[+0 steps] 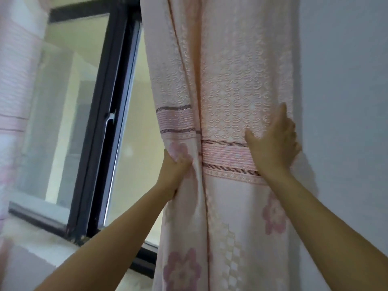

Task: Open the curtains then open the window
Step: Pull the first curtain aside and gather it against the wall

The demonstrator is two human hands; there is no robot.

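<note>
I count two curtains. The right curtain (226, 101) fills the middle of my view, pink with a scroll weave, striped bands and flowers, bunched into folds against the wall (346, 80). The left curtain (14, 101) is a blurred pink strip at the far left edge. Between them I see one window (69, 114) with a dark frame; its sash sits closed in the frame, and pale building walls show through the glass. The right curtain covers the window's right side.

Below the frame runs a pale sill (37, 250).

I have two hands up, both on the right curtain. My left hand (175, 164) has its grip closed on a fold at the curtain's left edge, beside a flower print. My right hand (275, 141) lies with fingers spread, cupped around the curtain's right edge next to the wall, its grip wrapping the fabric there.

One white handle (110, 120) sits on the frame's centre bar, untouched, well left of my left hand.
</note>
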